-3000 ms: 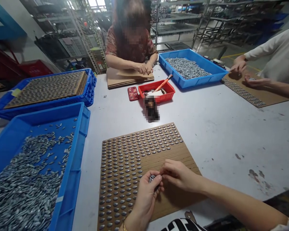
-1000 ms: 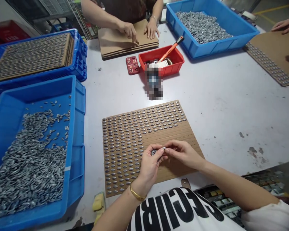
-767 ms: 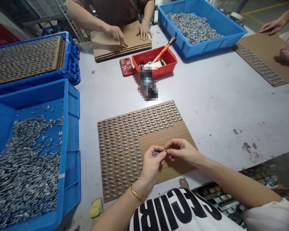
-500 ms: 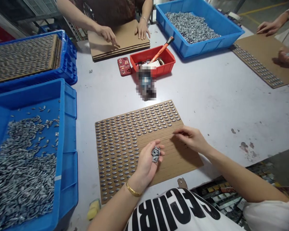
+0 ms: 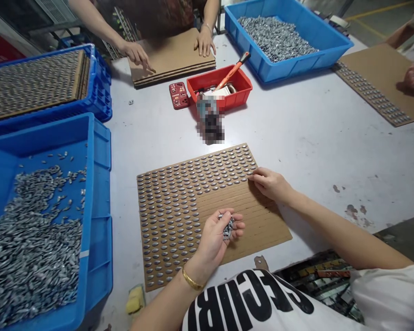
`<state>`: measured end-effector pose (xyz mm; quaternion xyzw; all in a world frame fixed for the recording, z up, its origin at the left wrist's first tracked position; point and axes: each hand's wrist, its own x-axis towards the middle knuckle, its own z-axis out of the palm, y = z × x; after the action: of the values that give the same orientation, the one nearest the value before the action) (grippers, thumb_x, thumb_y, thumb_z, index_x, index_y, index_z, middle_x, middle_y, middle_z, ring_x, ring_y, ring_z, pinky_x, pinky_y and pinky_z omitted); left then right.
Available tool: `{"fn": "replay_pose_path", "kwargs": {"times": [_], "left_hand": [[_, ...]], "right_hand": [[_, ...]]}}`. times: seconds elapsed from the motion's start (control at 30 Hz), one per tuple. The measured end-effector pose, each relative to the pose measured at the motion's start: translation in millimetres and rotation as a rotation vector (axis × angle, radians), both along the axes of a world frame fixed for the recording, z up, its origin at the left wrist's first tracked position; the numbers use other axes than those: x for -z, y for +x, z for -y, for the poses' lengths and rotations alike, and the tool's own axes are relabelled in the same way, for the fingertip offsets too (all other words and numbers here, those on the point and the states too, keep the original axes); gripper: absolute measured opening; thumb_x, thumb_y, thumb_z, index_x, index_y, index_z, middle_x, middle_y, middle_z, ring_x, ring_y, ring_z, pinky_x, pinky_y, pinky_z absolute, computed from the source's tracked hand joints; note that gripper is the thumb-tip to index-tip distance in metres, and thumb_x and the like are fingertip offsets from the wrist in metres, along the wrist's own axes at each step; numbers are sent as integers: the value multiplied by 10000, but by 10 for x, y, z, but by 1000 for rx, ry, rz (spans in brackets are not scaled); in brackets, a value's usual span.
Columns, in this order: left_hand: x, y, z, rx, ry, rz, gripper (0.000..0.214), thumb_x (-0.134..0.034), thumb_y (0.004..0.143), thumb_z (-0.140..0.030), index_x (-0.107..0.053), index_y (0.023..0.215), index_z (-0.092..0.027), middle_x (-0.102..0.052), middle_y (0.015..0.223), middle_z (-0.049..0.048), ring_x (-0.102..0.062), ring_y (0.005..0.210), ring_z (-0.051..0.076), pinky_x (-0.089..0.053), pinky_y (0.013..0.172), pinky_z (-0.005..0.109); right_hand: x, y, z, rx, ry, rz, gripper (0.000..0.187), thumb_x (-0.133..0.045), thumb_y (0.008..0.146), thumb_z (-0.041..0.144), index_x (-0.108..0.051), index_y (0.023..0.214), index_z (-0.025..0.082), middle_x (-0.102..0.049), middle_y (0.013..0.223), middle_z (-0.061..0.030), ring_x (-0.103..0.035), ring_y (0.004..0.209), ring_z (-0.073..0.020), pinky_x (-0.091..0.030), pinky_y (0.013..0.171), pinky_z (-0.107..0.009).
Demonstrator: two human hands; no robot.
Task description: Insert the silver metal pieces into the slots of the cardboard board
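Spill risk: left grip [image 5: 214,236] loosely cupped around a clump of metal pieces [image 5: 227,226] above cardboard sheet [image 5: 258,223], right grip [image 5: 271,184] pinched at a filled row's end, contents not discernible; palm tilt or sheet nudge liable to scatter pieces over surface [image 5: 313,138].

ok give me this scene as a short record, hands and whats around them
left hand: cupped over the cardboard sheet, holding a bunch of metal pieces
right hand: fingertips on the sheet at the right end of a filled row
cardboard sheet: partly filled, bare at lower right
blue bin: left of the sheet, loose pieces inside
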<state>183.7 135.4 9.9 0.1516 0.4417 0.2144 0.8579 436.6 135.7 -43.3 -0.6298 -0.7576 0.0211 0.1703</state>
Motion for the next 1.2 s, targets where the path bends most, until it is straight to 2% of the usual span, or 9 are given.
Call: {"fn": "replay_pose_path", "kwargs": {"times": [0.17,0.33,0.47,0.6,0.77,0.87,0.97,1.1,1.2], "left_hand": [[18,-27,-1,-34,24,-37,301,-727,746,-352,-642,913,-116,-651,738,46,-587,574,84,-463,504,176],[21,-56,7,-77,4,-37,368,-758,709,-364,-691,962,-104,-606,726,28,-532,592,63,-421,498,161],[20,-48,12,-94,31,-40,333,-769,699,-326,-671,931,-110,-609,744,28,-526,600,63,-414,503,159],[8,-24,17,-94,73,-46,267,-767,701,-317,-599,809,-140,-625,726,24,-544,593,74,-422,516,169],[21,5,24,-98,122,-23,256,-750,721,-325,-581,785,-143,-625,697,18,-561,598,81,-437,556,179],[61,30,40,-112,107,-11,256,-764,706,-322,-601,781,-139,-626,727,15,-561,620,76,-450,594,184],[100,65,68,-124,72,7,240,-769,700,-312,-626,777,-136,-619,741,13,-572,667,85,-469,638,197],[80,103,85,-101,37,34,227,-739,731,-330,-661,822,-136,-662,840,60,-628,793,145,-508,713,247],[-2,93,39,-28,-40,52,241,-692,775,-313,-671,925,-125,-688,929,113,-664,820,184,-538,745,296]], "right_hand": [[11,6,17,11,-32,55,261,-413,892,117,-657,924,206,-653,980,-83,-595,885,-183,-477,729,-271],[-50,-42,51,53,-40,-50,266,-438,890,148,-659,1017,223,-649,1059,-92,-606,935,-213,-496,764,-315],[-299,-304,165,62,-57,-340,213,-494,902,239,-646,1050,218,-646,1054,-99,-614,924,-211,-497,762,-320],[-523,-694,312,-35,-300,-754,164,-540,897,317,-644,978,219,-654,872,-52,-603,744,-166,-474,628,-278],[-526,-991,428,107,-407,-1018,178,-562,885,399,-641,926,244,-658,831,-25,-610,734,-180,-495,642,-304],[-480,-1036,473,142,-348,-1032,139,-553,892,386,-647,967,317,-660,900,-16,-626,830,-207,-515,715,-339],[-447,-1034,520,102,-244,-917,208,-525,906,317,-625,1081,370,-644,1006,-24,-614,938,-224,-511,810,-372],[-426,-979,561,40,-195,-747,264,-494,910,251,-623,1130,322,-626,996,-63,-602,921,-232,-504,793,-390],[-412,-826,534,52,-229,-774,216,-492,910,254,-657,1047,282,-634,920,-52,-609,845,-208,-504,725,-351]]}}
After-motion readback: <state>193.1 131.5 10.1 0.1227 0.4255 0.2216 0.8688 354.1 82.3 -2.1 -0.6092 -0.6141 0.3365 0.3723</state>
